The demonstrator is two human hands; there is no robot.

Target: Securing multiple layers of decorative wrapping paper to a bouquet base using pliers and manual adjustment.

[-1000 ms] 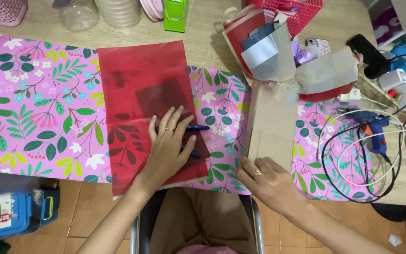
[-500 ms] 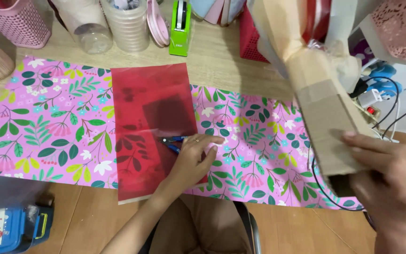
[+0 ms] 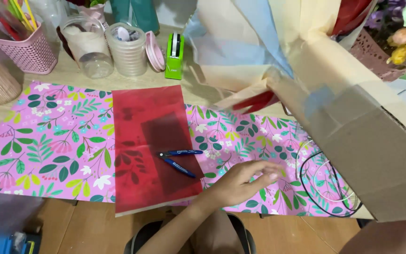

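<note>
My left hand (image 3: 243, 183) flat on pink floral wrapping paper (image 3: 48, 141), fingers together, blue-handled small cutters (image 3: 178, 160) at nine o'clock, right hand's fingers hidden behind brown cardboard box (image 3: 372, 155), cannot tell.

The left hand (image 3: 240, 186) was bare, with no ring, watch or glove, and its forearm was uncovered down to the bottom edge of the view, no sleeve showing. Below it, the lap was clothed in tan-brown fabric. The fingertips were blurred.
</note>
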